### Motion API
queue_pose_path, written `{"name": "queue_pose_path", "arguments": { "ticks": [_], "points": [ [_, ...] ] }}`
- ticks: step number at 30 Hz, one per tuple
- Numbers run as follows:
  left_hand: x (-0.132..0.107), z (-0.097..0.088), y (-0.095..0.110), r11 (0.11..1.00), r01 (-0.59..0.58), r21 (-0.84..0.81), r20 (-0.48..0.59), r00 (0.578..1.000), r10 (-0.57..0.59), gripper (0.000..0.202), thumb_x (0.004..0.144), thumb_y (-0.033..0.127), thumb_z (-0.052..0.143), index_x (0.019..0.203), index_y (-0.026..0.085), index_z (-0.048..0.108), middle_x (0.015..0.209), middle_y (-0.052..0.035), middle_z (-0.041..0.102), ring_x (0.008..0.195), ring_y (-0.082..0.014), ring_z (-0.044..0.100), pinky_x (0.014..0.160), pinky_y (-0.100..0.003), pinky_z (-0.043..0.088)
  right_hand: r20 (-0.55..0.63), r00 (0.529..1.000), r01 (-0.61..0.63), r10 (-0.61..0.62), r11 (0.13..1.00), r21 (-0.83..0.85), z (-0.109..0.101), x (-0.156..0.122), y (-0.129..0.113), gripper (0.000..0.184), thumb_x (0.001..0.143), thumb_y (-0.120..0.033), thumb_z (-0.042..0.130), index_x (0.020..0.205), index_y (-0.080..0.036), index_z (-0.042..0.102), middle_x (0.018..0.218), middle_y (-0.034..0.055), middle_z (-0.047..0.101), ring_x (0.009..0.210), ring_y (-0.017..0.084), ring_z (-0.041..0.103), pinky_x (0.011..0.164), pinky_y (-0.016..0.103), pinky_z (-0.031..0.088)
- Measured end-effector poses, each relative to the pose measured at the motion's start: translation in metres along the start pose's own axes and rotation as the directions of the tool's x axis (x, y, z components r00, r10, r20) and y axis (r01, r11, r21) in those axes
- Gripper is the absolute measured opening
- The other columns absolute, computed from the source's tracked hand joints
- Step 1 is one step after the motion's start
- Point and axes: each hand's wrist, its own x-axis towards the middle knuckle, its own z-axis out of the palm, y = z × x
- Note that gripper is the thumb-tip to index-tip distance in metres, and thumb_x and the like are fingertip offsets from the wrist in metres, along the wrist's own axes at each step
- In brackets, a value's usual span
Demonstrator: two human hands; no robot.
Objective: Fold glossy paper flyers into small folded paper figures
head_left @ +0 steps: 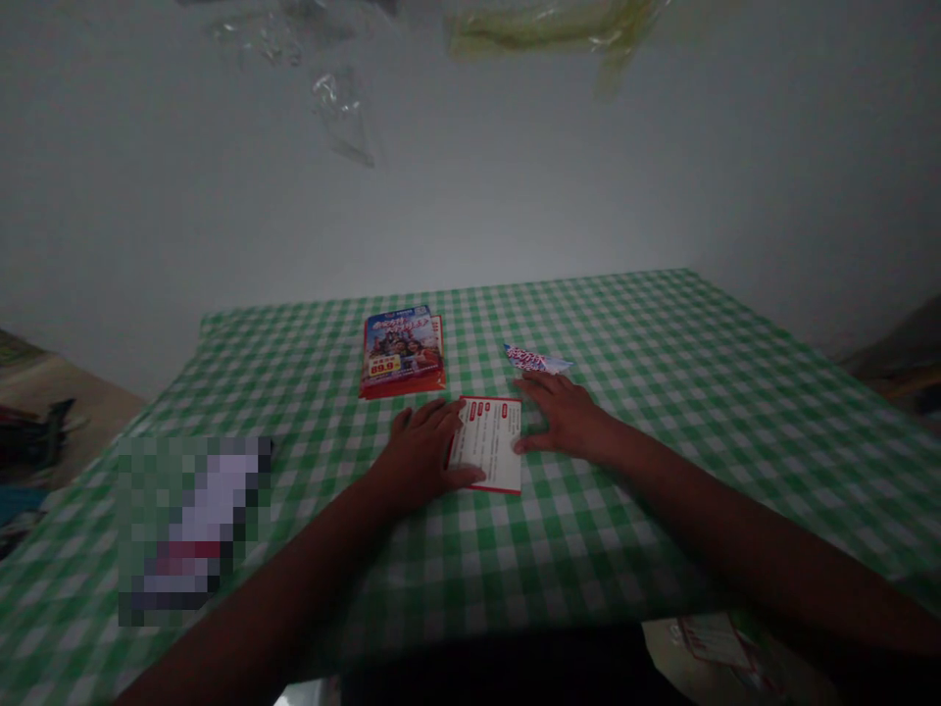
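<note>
wall (470, 206): yellow tape (544, 34), clear tape (344, 110) | green-white checked tablecloth (632, 338) | pixelated object (213, 510)

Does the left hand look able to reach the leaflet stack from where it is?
Probably yes: the leaflet stack lies just beyond the left hand, and only cloth shows between them.

White card (494, 449): left edge partly covered by the left hand (418, 451); body text illegible (too fine to resolve). Left of card: pixelated object (210, 520), identity obscured. Beyond card: leaflet (535, 359), partly hidden by the right hand (566, 412); higher, yellow tape (529, 37), cropped at top.
</note>
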Motion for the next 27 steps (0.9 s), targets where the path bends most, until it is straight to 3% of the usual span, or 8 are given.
{"name": "queue_pose_path", "arguments": {
  "ticks": [6,12,17,24,27],
  "points": [
    [0.001,-0.002,0.000,1.000,0.012,-0.006,0.014,1.000,-0.012,0.072,0.078,0.059,0.068,0.137,0.024,0.046,0.157,-0.0086,0.037,0.142,-0.0366,0.032,0.111,-0.060,0.026,-0.101,0.990,-0.089,0.096,0.993,0.076,0.006,0.017,0.017,0.075,0.077,-0.055,0.073,0.141,-0.026,0.047,0.145,0.0131,0.048,0.135,0.036,0.041,0.107,0.055,0.039],
    [0.001,-0.003,0.000,1.000,0.005,-0.030,0.008,1.000,-0.005,0.075,0.077,0.061,0.068,0.138,0.024,0.045,0.156,-0.0102,0.039,0.143,-0.0373,0.031,0.112,-0.061,0.024,-0.235,0.961,-0.124,0.149,0.985,0.117,0.017,0.025,0.023,0.035,0.084,-0.036,0.068,0.116,-0.023,0.062,0.127,0.0108,0.061,0.120,0.030,0.054,0.101,0.049,0.044],
    [0.000,-0.002,-0.003,0.999,-0.040,-0.023,-0.017,0.999,0.040,0.074,0.076,0.059,0.070,0.136,0.022,0.047,0.154,-0.0114,0.040,0.141,-0.0378,0.032,0.113,-0.058,0.024,-0.281,0.955,-0.071,0.094,0.993,0.092,0.017,0.023,0.023,0.018,0.091,-0.022,0.056,0.106,-0.021,0.066,0.116,0.0114,0.065,0.114,0.027,0.056,0.100,0.047,0.044],
    [-0.002,-0.004,0.004,0.995,-0.097,-0.008,-0.095,0.991,0.096,0.065,0.076,0.059,0.071,0.123,0.018,0.054,0.145,-0.0151,0.049,0.135,-0.0353,0.041,0.113,-0.057,0.024,-0.239,0.967,0.106,-0.087,0.992,0.068,0.011,0.011,0.013,0.014,0.092,-0.030,0.058,0.094,-0.023,0.069,0.112,0.0087,0.067,0.112,0.026,0.057,0.101,0.048,0.041],
    [-0.002,-0.006,0.005,0.992,-0.122,-0.026,-0.115,0.986,0.119,0.058,0.079,0.058,0.069,0.118,0.018,0.055,0.142,-0.0139,0.052,0.132,-0.0337,0.043,0.112,-0.056,0.026,-0.231,0.969,0.115,-0.087,0.987,0.110,0.010,0.010,0.007,0.009,0.088,-0.029,0.063,0.093,-0.023,0.068,0.111,0.0081,0.067,0.110,0.027,0.057,0.099,0.047,0.042]
  ]
}}
